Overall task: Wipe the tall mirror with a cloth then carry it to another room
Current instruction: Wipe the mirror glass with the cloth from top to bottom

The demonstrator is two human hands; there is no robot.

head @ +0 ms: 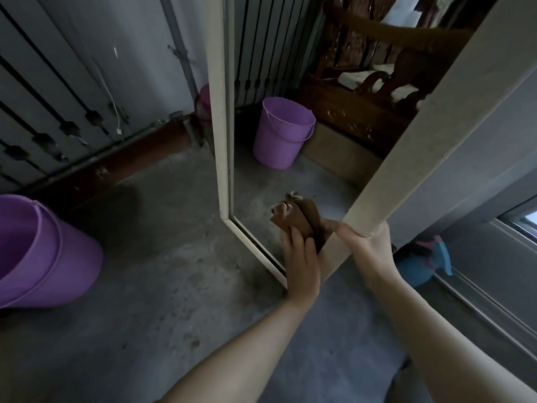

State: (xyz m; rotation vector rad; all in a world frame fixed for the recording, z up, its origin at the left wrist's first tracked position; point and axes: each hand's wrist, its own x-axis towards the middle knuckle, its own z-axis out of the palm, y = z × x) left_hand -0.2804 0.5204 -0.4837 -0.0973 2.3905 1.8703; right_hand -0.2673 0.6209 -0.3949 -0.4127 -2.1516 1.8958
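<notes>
- Shows a tall mirror (pixel 319 175) in a cream frame, seen steeply from above, lower end down at a grey concrete floor (pixel 174 301).
- Places a brown cloth (pixel 311 219) flat against the glass near the lower right corner, just beside the right frame rail, doubled by its own reflection.
- Sets the left hand (pixel 300 263) on the cloth's near edge, fingers (pixel 295 237) fairly straight and slightly spread, pressing rather than clutching; leaves most of the cloth showing beyond the fingertips.
- Turns the back of that hand to the camera, bare forearm reaching up from the bottom centre, wrist roughly in line with it.
- Wraps the right hand (pixel 369 248) around the right frame rail low down, fingers (pixel 345 231) curled over its front edge in a firm grip, just beside the cloth; hides the thumb.
- Brings the bare right forearm in from the lower right corner.
- Reflects a purple pail and carved dark wooden furniture in the glass.
- Puts a purple bucket (pixel 43 251) on the floor at far left, well apart from the mirror.
- Tucks a pink bucket (pixel 205 103) partly behind the left frame rail.
- Rests a blue spray bottle (pixel 421 263) just right of the right wrist.
- Lines the grey left wall with black bars (pixel 58 97).
</notes>
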